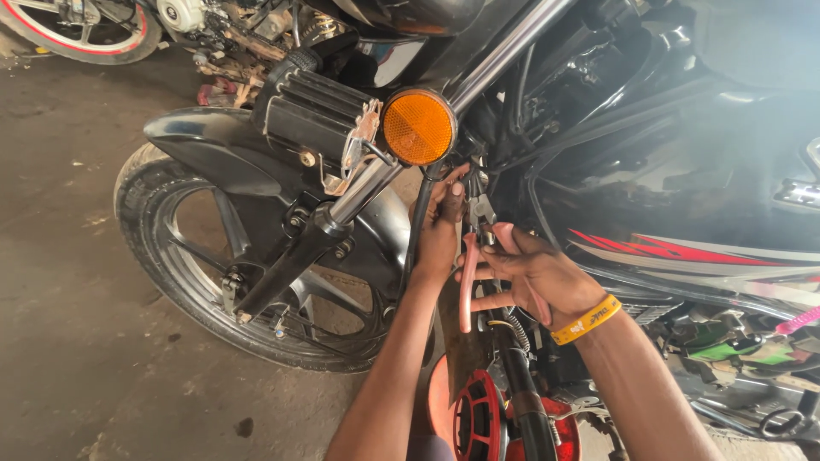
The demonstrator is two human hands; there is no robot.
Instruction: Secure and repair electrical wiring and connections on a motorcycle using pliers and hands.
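Observation:
A black motorcycle (649,145) fills the view, front wheel (171,256) at the left. My right hand (534,273), a yellow band on its wrist, grips pliers with pink handles (467,286); their jaws point up into the frame just behind the fork. My left hand (440,226) reaches up beside the pliers' jaws and holds a black cable (413,230) that runs down from under the round orange reflector (418,127). What the jaws bite on is hidden by my fingers.
The chrome fork tube (359,192) and black mudguard (205,145) lie left of my hands. A red and black part (478,418) sits below. Another bike's wheel (85,34) and loose parts stand at the top left on a dirty concrete floor (68,341).

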